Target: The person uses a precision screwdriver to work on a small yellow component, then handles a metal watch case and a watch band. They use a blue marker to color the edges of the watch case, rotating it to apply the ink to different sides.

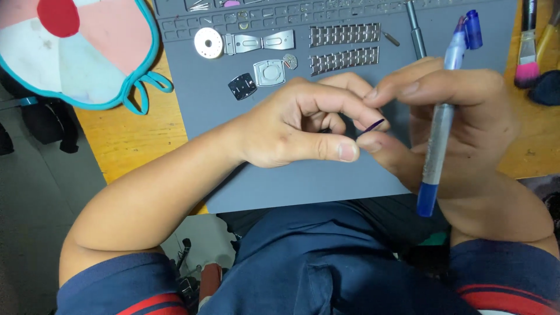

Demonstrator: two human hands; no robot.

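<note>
both hands over the grey work mat [291,181]. left hand [303,125] curled, thumb and fingers pinched toward a thin dark purple-edged part [373,125]; right hand [449,116] pinches the same part from the other side (fingertips of the two hands touching). right hand also carries a blue-capped pen [440,125], upright, tucked across the fingers. on the mat beyond: two metal watch band strips [344,46], round case back [208,42], clasp [259,41], square dark dial [242,86]. pink brush [528,46] at the right edge.

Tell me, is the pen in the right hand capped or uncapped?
Capped: the blue cap covers the pen's lower tip, below the right hand.
</note>
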